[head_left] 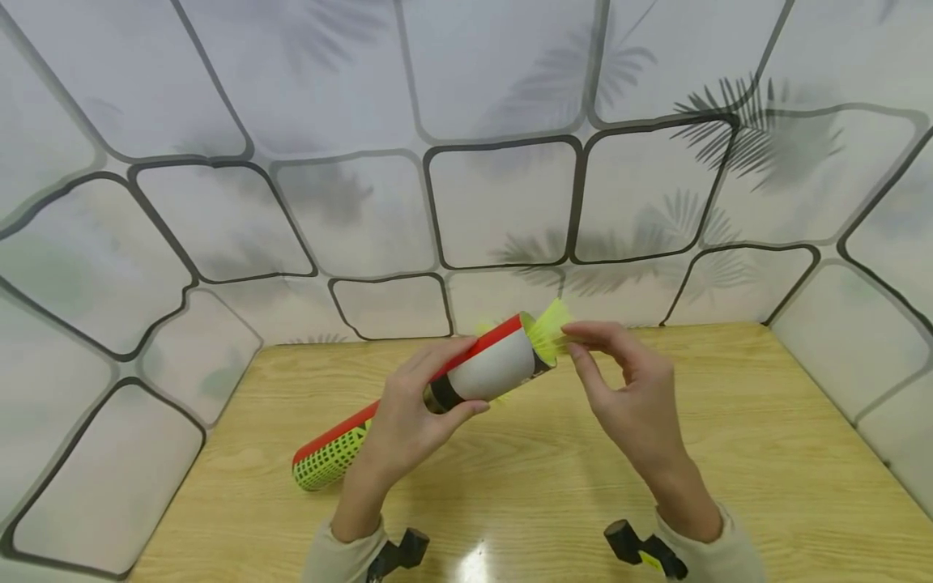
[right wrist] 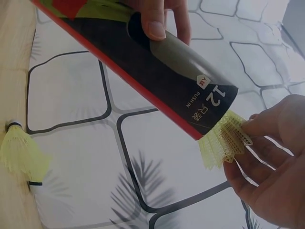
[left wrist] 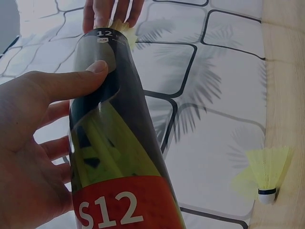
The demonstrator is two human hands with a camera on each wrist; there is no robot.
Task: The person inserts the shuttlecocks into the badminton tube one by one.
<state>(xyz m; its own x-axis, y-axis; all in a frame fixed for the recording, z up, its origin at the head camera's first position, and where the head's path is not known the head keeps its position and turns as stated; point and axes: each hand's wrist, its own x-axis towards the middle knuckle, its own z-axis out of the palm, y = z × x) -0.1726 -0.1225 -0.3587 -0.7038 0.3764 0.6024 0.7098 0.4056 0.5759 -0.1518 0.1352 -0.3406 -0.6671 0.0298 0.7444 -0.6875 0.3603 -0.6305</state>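
Note:
My left hand point(head_left: 404, 413) grips a long shuttlecock tube point(head_left: 496, 368), printed red, white, black and yellow-green, its thumb along the near side. The tube slants up to the right over the table. At its upper, open end, my right hand point(head_left: 641, 389) pinches the flared skirt of a yellow shuttlecock point(right wrist: 221, 140) between thumb and fingers. The skirt sticks out past the rim, while the cork end is hidden inside the tube. In the left wrist view, the label "S12" shows on a red band of the tube.
Another yellow shuttlecock point(left wrist: 268, 174) lies on the wooden table point(head_left: 539, 486) beyond the tube. The right wrist view shows a yellow shuttlecock point(right wrist: 19, 148) there with a second black-banded base beside it. A patterned wall covering point(head_left: 503, 202) rises at the table's back and sides.

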